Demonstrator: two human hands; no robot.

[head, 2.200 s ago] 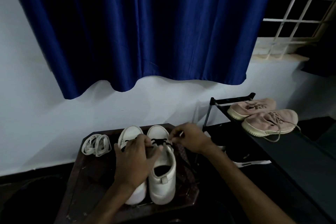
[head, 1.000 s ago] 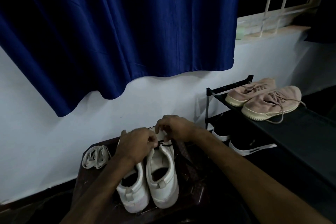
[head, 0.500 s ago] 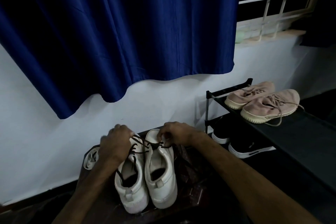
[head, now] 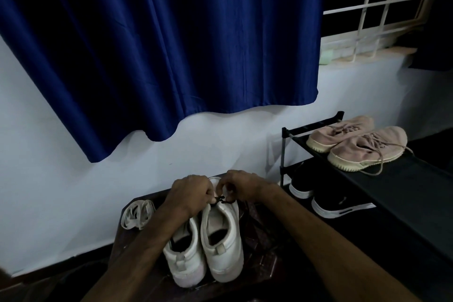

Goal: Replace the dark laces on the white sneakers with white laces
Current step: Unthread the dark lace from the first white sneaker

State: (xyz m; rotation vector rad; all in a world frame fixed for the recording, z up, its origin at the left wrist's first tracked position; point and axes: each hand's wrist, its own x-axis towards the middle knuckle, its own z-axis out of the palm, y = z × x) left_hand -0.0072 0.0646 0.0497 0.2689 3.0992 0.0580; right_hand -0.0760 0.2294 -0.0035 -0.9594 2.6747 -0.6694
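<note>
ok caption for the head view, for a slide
Swapping laces: the left hand and right hand pinch the dark lace on one white sneaker; white laces lie beside the pair.

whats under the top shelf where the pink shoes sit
Two black shoes with white soles sit under it. The top shelf covers much of them, and whatever lies further along beneath cannot be seen.

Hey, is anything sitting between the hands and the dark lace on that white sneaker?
Nothing visible does. The left hand and right hand both pinch the dark lace near the toe of the white sneaker on the right. The white laces lie apart, off to the left.
</note>
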